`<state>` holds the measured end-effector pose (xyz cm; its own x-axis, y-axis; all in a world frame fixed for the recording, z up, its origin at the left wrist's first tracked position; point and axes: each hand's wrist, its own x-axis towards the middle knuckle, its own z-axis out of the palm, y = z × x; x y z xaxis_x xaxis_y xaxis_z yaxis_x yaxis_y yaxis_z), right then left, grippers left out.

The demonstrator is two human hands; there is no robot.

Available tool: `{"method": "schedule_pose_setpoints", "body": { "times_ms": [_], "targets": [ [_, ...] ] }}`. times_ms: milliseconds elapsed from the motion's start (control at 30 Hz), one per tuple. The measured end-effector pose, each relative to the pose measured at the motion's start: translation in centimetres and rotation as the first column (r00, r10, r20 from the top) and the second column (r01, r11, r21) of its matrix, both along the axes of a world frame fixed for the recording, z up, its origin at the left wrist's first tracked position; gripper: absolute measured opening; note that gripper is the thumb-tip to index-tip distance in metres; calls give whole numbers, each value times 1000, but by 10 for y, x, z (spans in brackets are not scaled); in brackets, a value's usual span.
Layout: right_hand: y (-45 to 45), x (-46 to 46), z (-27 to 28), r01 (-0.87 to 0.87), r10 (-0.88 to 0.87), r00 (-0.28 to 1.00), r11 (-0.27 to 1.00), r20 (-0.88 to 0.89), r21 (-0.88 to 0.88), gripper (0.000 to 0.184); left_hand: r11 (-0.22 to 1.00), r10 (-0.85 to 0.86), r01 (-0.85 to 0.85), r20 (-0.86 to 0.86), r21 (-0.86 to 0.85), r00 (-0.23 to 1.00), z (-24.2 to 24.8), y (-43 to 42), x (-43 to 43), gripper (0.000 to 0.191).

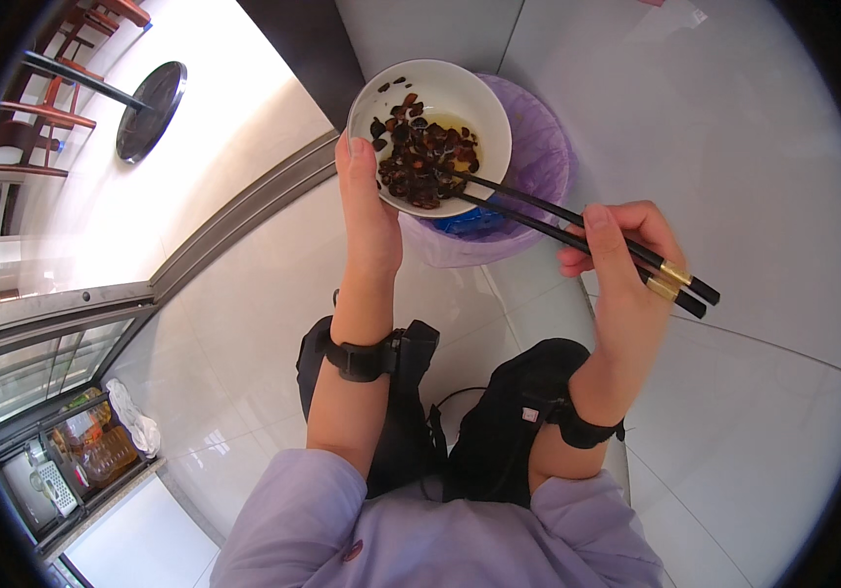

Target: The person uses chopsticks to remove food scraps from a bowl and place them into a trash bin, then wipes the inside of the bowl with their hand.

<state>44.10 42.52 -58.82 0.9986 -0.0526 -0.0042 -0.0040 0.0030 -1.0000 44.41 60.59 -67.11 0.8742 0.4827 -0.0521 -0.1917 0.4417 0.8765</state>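
Observation:
My left hand (370, 198) grips a white bowl (457, 84) by its left side, thumb over the rim. Dark brown, glossy pieces of food (428, 158) lie in the bowl with some yellowish liquid; a few small bits cling to its upper left wall. Between the fingers of my right hand (623, 242) is a pair of black chopsticks (531, 206) with gold bands, their tips among the dark pieces. Below the bowl stands a bin lined with a purple plastic bag (538, 140). Something blue (468, 220) shows inside it, mostly hidden by the bowl.
To the left, a metal sliding-door track (244, 213) crosses the tiled floor (244, 345). Beyond it are a round black stand base (152, 112) and wooden chairs (49, 110). A rack (82, 448) with bottles stands at lower left. Pale tiles (714, 147) extend along the right.

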Motion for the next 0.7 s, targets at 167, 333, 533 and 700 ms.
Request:
{"method": "schedule_pose_setpoints", "body": {
  "times_ms": [167, 333, 533, 700],
  "targets": [
    [4, 3, -9, 80, -52, 982, 985, -179, 151, 19, 1000, 22, -22, -14, 9, 1000, -2, -3, 1, 53],
    [9, 7, -20, 95, -53, 980, 972, -190, 214, 21, 999, 53, -53, -4, 14, 999, -2, -3, 1, 51],
    [14, 8, -26, 113, -64, 978, 962, -199, 247, 22, 1000, 29, -29, 26, 0, 999, 1, -5, 1, 51],
    [15, 8, -29, 104, -48, 978, 956, -202, 273, 22, 999, 39, -39, 17, 4, 999, 0, -5, 1, 51]
  ]
}}
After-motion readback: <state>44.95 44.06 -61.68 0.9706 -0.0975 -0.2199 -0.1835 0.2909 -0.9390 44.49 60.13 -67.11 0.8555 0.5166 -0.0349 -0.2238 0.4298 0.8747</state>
